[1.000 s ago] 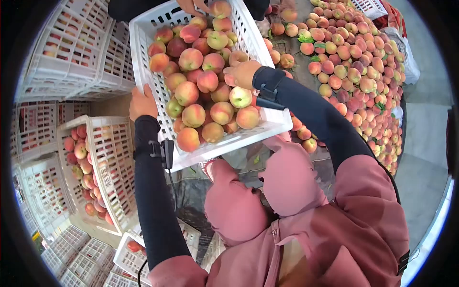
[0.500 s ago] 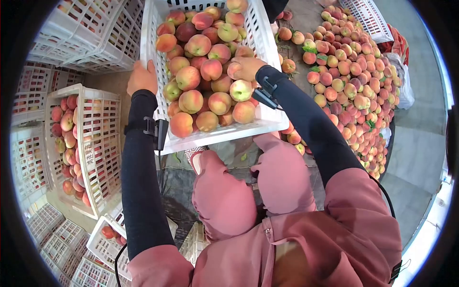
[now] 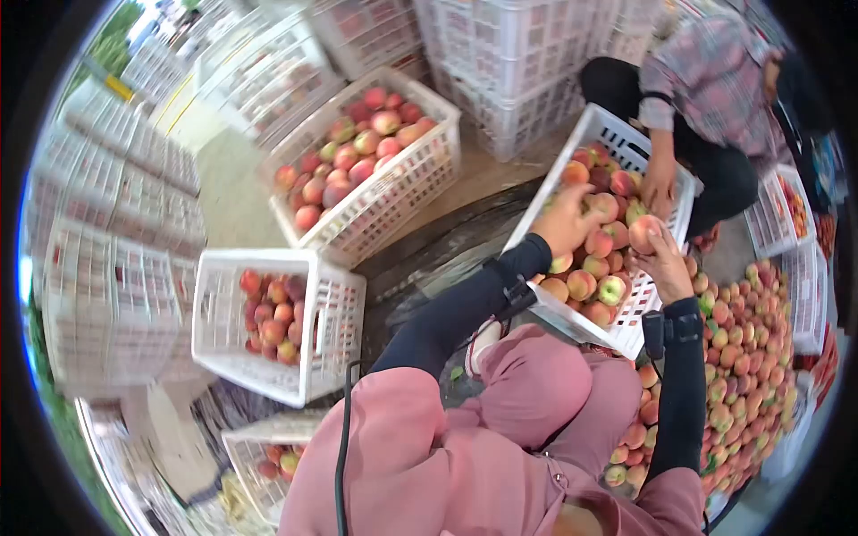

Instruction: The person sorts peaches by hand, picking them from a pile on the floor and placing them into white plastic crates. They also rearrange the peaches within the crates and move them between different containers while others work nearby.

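Observation:
A white plastic crate [image 3: 534, 207] of red-and-yellow peaches stands in front of my knees. My left hand [image 3: 565, 221] reaches in over its left side, fingers curled round a peach [image 3: 604, 208] on top of the pile. In my right hand [image 3: 666, 266], at the crate's right side, is another peach [image 3: 643, 234], held between thumb and fingers. Between and beyond my hands, a co-worker's hand [image 3: 660, 183] dips into the same crate, its fingertips among the peaches.
A big heap of loose peaches [image 3: 746, 375] lies to the right. Two part-filled crates, a beige one [image 3: 384, 201] and a white one [image 3: 335, 326], stand at left. Stacked crates [image 3: 514, 54] rise behind. The co-worker [image 3: 715, 85] crouches at the far right.
My view has swung left, so the crate now appears further right. My left hand has gone from the crate's rim to the peaches inside. The co-worker's hand has come into view.

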`<action>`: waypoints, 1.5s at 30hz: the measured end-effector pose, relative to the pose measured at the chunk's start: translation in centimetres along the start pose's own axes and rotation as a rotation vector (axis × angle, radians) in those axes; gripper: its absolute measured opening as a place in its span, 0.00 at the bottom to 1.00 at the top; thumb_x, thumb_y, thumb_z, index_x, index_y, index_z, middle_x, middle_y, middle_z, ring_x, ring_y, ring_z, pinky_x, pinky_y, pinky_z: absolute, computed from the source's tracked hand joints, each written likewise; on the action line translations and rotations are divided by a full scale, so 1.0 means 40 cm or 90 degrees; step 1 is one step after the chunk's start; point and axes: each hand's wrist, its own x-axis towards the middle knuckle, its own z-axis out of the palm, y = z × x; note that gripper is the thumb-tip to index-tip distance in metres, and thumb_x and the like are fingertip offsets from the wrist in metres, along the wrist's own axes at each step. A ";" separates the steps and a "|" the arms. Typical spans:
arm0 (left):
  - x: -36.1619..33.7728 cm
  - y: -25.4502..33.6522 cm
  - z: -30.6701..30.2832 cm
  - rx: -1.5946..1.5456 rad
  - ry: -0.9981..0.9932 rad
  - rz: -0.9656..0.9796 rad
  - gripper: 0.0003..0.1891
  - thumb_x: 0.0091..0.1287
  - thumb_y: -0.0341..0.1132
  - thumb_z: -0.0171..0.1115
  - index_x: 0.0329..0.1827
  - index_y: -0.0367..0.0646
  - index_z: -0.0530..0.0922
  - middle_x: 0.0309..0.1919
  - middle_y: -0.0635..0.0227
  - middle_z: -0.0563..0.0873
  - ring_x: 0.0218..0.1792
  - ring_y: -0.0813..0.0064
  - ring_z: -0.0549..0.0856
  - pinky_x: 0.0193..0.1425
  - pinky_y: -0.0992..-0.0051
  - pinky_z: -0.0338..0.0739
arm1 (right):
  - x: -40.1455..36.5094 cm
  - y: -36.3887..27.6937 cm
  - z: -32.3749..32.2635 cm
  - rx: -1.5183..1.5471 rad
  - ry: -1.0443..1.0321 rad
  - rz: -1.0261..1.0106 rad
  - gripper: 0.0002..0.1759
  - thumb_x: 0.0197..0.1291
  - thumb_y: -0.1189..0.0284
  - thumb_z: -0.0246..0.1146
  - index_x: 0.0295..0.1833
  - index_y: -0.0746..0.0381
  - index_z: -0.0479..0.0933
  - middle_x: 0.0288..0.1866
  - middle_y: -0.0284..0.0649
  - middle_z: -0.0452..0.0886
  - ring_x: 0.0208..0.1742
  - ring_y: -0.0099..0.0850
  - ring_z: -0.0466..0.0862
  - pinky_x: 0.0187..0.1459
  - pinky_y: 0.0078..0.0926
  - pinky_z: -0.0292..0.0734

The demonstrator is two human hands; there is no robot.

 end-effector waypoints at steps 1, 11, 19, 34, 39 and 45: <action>-0.050 0.069 -0.012 -0.185 -0.024 -0.033 0.30 0.68 0.45 0.59 0.69 0.44 0.62 0.57 0.55 0.76 0.56 0.66 0.78 0.58 0.68 0.74 | -0.030 -0.034 0.051 -0.031 -0.051 -0.020 0.28 0.69 0.60 0.56 0.70 0.56 0.60 0.59 0.39 0.73 0.49 0.30 0.81 0.45 0.25 0.79; -0.539 0.303 -0.344 -0.436 0.092 -0.292 0.25 0.67 0.39 0.61 0.64 0.41 0.67 0.50 0.66 0.78 0.44 0.75 0.81 0.47 0.73 0.80 | -0.260 -0.141 0.297 -0.508 -0.394 -0.141 0.30 0.66 0.70 0.58 0.72 0.63 0.59 0.61 0.44 0.73 0.61 0.29 0.73 0.60 0.26 0.69; -1.074 0.368 -0.897 0.004 -0.438 -0.537 0.14 0.67 0.38 0.59 0.51 0.39 0.76 0.39 0.68 0.81 0.43 0.74 0.79 0.49 0.72 0.75 | -0.455 -0.124 -0.099 -0.458 -0.033 -0.155 0.25 0.69 0.64 0.55 0.68 0.60 0.65 0.54 0.37 0.78 0.50 0.23 0.77 0.55 0.24 0.71; -0.130 0.112 -0.029 0.136 -0.542 -0.123 0.21 0.65 0.36 0.60 0.59 0.37 0.73 0.55 0.53 0.80 0.58 0.56 0.79 0.61 0.67 0.71 | -0.674 0.474 -0.312 -0.203 0.269 0.014 0.22 0.64 0.70 0.57 0.62 0.66 0.70 0.53 0.45 0.78 0.52 0.31 0.79 0.51 0.28 0.75; 0.013 -0.019 0.295 0.423 -0.721 0.220 0.27 0.58 0.44 0.63 0.60 0.43 0.73 0.47 0.55 0.82 0.50 0.55 0.81 0.54 0.59 0.74 | -0.718 0.567 -0.280 -0.428 0.349 0.272 0.23 0.56 0.66 0.62 0.59 0.56 0.74 0.45 0.48 0.82 0.45 0.40 0.83 0.48 0.33 0.77; 0.016 -0.092 0.398 0.416 -0.795 0.276 0.31 0.53 0.47 0.67 0.59 0.45 0.70 0.43 0.56 0.82 0.46 0.53 0.79 0.50 0.57 0.73 | -0.742 0.677 -0.279 -0.536 0.268 0.342 0.21 0.58 0.60 0.59 0.56 0.55 0.75 0.48 0.46 0.81 0.50 0.45 0.80 0.49 0.41 0.75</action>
